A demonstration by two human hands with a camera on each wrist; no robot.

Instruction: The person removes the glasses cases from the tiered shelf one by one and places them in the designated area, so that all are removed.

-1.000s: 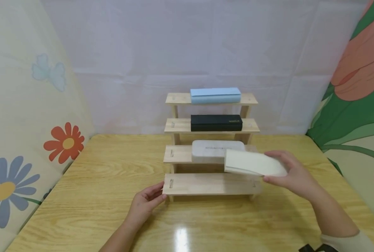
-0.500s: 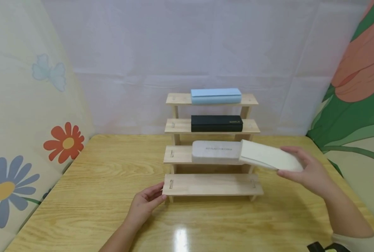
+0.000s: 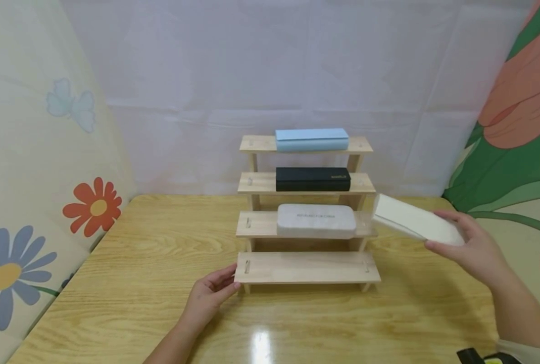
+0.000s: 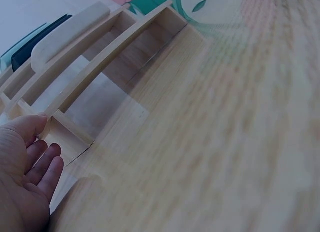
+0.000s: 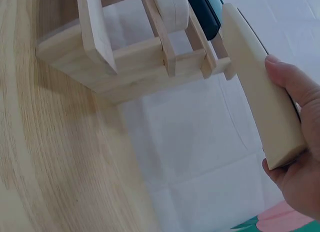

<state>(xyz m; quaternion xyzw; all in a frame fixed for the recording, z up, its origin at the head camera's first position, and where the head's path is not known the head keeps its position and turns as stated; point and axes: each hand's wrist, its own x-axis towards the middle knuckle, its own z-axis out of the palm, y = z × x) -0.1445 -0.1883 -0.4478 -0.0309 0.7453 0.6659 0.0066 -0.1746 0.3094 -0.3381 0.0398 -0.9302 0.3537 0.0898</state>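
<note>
My right hand [image 3: 474,250] grips a cream eyeglass case [image 3: 415,220] by its right end, in the air to the right of a four-step wooden display stand [image 3: 306,268]. In the right wrist view the thumb lies on one long side of the cream case [image 5: 260,87]. My left hand [image 3: 210,293] holds the left end of the stand's lowest step, thumb at its front corner. In the left wrist view the other fingers of that hand [image 4: 30,172] are loosely bent beside the stand. On the upper steps lie a light blue case [image 3: 312,140], a black case [image 3: 312,179] and a whitish-grey case [image 3: 316,221].
The stand is on a wood-grain table [image 3: 160,242]. A white cloth backdrop [image 3: 270,60] hangs behind it. Flower-printed panels flank both sides, the left panel [image 3: 47,151] and the right panel [image 3: 515,151]. A black item [image 3: 483,356] shows at the bottom right edge.
My right hand has carried the cream eyeglass case rightward and slightly up, away from the stand, uncovering the whitish-grey case. The case is more tilted. My left hand has stayed at the lowest step.
</note>
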